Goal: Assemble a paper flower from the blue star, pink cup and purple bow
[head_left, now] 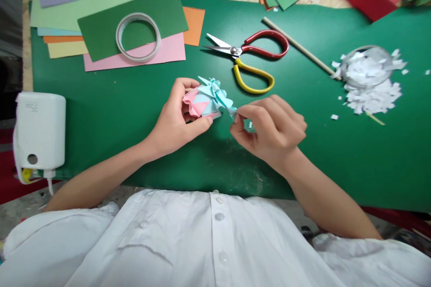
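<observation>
A pink and light-blue folded paper piece is held above the green table. My left hand grips its pink side, with the thumb along the lower edge and fingers behind. My right hand pinches a light-blue tip that sticks out at the piece's right; the fingertips partly hide this tip. Just beyond the hands lie scissors, blades apart, with one red and one yellow handle.
Coloured paper sheets lie at the far left under a roll of tape. A wooden stick points toward a pile of white paper bits and a clear round dish. A white power bank sits at left.
</observation>
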### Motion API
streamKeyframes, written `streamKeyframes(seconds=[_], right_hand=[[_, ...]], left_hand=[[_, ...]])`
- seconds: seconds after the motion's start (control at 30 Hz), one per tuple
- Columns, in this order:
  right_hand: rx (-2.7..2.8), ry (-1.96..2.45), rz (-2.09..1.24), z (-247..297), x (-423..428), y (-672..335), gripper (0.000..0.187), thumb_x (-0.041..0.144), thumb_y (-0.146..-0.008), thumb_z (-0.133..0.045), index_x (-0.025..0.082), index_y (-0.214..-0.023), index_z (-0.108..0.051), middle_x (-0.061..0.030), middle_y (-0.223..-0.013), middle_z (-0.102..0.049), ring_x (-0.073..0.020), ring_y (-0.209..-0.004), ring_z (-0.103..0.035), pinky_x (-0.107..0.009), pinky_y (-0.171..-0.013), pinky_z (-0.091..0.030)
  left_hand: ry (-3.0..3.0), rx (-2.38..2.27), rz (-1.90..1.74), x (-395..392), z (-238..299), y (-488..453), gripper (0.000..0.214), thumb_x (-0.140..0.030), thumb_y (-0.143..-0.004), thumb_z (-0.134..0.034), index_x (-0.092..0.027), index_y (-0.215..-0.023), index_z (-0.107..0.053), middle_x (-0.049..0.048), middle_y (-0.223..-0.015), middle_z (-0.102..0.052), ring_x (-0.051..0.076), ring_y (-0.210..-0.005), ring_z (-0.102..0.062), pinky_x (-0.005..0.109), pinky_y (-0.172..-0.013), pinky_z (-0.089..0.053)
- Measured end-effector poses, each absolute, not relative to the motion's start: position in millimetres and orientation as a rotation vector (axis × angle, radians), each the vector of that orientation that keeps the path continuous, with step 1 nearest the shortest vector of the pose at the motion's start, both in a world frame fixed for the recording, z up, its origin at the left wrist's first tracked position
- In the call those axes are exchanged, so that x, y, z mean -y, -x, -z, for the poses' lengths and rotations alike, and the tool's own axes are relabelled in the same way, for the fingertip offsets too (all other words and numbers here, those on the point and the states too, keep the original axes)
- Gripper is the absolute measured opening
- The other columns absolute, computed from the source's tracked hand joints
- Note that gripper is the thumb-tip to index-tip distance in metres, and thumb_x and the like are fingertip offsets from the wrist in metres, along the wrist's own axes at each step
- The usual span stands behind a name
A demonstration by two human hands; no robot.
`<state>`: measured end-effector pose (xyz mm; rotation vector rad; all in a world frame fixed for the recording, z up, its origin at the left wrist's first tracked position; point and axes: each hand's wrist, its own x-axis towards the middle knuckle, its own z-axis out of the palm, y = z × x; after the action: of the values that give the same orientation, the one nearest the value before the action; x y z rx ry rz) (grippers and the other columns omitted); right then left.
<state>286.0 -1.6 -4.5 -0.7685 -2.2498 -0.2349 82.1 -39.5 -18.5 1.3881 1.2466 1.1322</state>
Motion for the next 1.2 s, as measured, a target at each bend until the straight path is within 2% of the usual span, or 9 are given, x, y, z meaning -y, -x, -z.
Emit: streamKeyframes(seconds=[0.33,0.47,0.57,0.7,0.77,0.87,1.2], right_hand=[[2.241,0.678,0.195,7,3,-285,0.017,0.012,-0.079,-0.064,0.024,-0.084,-0.053,0.0021,-0.063,-0.061,-0.012,-0.053,-0.047,-0.026,-0.048,-0.041],[2.2,0.671,0.093,3,3,-284,0.019,0.01,-0.078,-0.066,0.023,-0.086,-0.054,-0.0048,-0.081,-0.071,-0.0164,-0.068,-0.061,-0.03,-0.061,-0.053],[2.169,0.66,-0.102,1,5,-283,0.021,0.005,-0.078,-0.066,0.021,-0.086,-0.055,-0.0097,-0.089,-0.074,-0.0191,-0.076,-0.066,-0.033,-0.069,-0.058],[2.149,0.735,-0.333,0,10,-282,0.018,0.006,-0.082,-0.062,0.021,-0.088,-0.056,-0.0078,-0.092,-0.074,-0.0165,-0.079,-0.07,-0.028,-0.071,-0.058],[2.131,0.764,-0.382,0,12,-282,0.019,0.005,-0.081,-0.063,0.022,-0.088,-0.057,-0.0077,-0.093,-0.074,-0.0157,-0.08,-0.071,-0.027,-0.071,-0.058],[2.12,0.777,-0.383,-2,12,-282,0.019,0.005,-0.081,-0.063,0.022,-0.086,-0.056,-0.007,-0.091,-0.075,-0.0148,-0.079,-0.071,-0.025,-0.071,-0.057],[2.095,0.826,-0.375,-4,13,-280,0.015,0.008,-0.084,-0.061,0.023,-0.084,-0.056,-0.0037,-0.088,-0.074,-0.014,-0.073,-0.07,-0.025,-0.065,-0.056]], left_hand=[[-1.253,-1.133,-1.089,38,16,-83,0.049,-0.043,-0.079,-0.08,-0.027,-0.111,-0.047,0.0015,-0.105,-0.06,0.018,-0.093,-0.069,0.029,-0.07,-0.063],[-1.232,-1.132,-1.092,38,15,-83,0.049,-0.043,-0.078,-0.08,-0.028,-0.112,-0.048,0.0019,-0.106,-0.06,0.017,-0.092,-0.067,0.028,-0.071,-0.063],[-1.249,-1.161,-1.115,38,16,-83,0.05,-0.047,-0.079,-0.078,-0.029,-0.116,-0.049,0.002,-0.106,-0.059,0.016,-0.09,-0.067,0.028,-0.071,-0.063],[-1.316,-1.198,-1.117,39,18,-84,0.054,-0.056,-0.082,-0.072,-0.031,-0.124,-0.048,0.0031,-0.107,-0.059,0.016,-0.088,-0.066,0.032,-0.073,-0.062],[-1.363,-1.181,-1.119,40,18,-84,0.061,-0.06,-0.079,-0.074,-0.032,-0.125,-0.047,0.0041,-0.113,-0.058,0.018,-0.094,-0.066,0.035,-0.077,-0.062],[-1.397,-1.181,-1.122,41,17,-85,0.068,-0.058,-0.073,-0.08,-0.032,-0.126,-0.045,0.0055,-0.122,-0.053,0.02,-0.1,-0.064,0.036,-0.08,-0.061],[-1.502,-1.339,-1.172,46,26,-88,0.064,-0.055,-0.084,-0.07,-0.034,-0.136,-0.039,0.0087,-0.129,-0.051,0.021,-0.103,-0.061,0.033,-0.077,-0.057]])
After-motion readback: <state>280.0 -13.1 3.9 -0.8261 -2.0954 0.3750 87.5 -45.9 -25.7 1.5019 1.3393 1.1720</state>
